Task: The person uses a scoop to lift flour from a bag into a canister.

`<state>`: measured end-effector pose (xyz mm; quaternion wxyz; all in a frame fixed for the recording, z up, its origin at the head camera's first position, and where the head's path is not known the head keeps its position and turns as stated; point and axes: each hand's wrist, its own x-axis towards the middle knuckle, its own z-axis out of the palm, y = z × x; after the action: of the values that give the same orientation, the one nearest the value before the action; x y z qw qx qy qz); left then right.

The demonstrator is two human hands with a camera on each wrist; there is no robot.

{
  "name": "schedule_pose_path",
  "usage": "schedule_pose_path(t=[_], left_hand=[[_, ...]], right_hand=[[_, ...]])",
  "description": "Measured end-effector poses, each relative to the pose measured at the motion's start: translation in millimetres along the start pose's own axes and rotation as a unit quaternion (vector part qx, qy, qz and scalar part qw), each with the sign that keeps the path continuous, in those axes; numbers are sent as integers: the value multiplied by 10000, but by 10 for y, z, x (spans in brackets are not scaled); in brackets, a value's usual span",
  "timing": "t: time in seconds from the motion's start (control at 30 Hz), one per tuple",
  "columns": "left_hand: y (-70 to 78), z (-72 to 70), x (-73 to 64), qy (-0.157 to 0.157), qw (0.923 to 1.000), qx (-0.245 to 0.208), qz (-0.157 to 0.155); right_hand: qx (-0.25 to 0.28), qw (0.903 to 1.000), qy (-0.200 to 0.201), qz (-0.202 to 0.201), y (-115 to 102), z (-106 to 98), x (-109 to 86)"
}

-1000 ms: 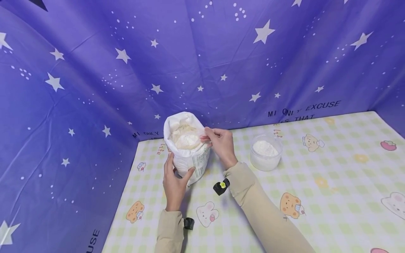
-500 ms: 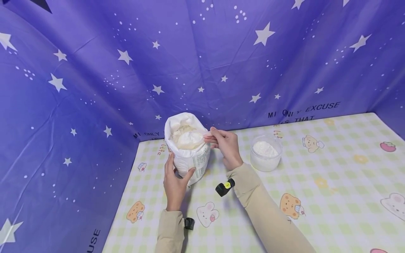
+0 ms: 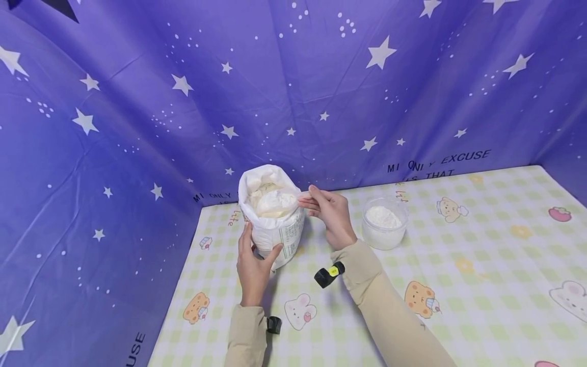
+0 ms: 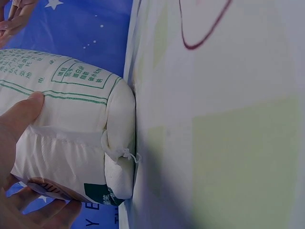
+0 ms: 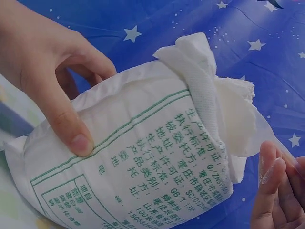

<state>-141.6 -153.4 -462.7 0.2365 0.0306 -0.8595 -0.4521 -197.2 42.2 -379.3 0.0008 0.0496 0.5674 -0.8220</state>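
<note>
My left hand point(image 3: 255, 267) grips the front of a white woven flour bag point(image 3: 268, 237), thumb on one side and fingers round the other. The bag stands upright with its top edge rolled outward, and green print shows on its side. At the bag's mouth, my right hand point(image 3: 336, 216) pinches the handle of a pale translucent scoop point(image 5: 259, 136). White flour point(image 3: 276, 200) is heaped in the scoop, above the creamier flour inside the bag. In the left wrist view, the bag's tied lower corner point(image 4: 125, 153) meets the tablecloth.
Right of the bag stands a clear round tub point(image 3: 385, 238) with white flour in it. A green-and-white checked tablecloth point(image 3: 357, 326) with cartoon prints covers the table. A purple-blue starry curtain point(image 3: 293, 102) hangs close behind the bag.
My right hand has moved slightly right with the scoop, whose heap of flour now shows more fully over the bag's mouth. My left hand keeps its place on the bag.
</note>
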Motion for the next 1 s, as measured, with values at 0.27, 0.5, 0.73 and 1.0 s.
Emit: schedule_pose_path(t=[0.27,0.5,0.73,1.0], left_hand=[[-6,5,-5,-17,10000,-37,-25],[-4,1,-11,-10,10000,-4,-61],[-17,3,-14,7,10000,38,-41],[-15,4,-10,2,10000,26,-10]], right_hand=[[320,9994,3,115,-51,-53,-46],[635,9979,-28,112,-84,-132,-83],[836,9965,-5,93,-107,-209,-111],[943,9955,43,51,-143,-277,-148]])
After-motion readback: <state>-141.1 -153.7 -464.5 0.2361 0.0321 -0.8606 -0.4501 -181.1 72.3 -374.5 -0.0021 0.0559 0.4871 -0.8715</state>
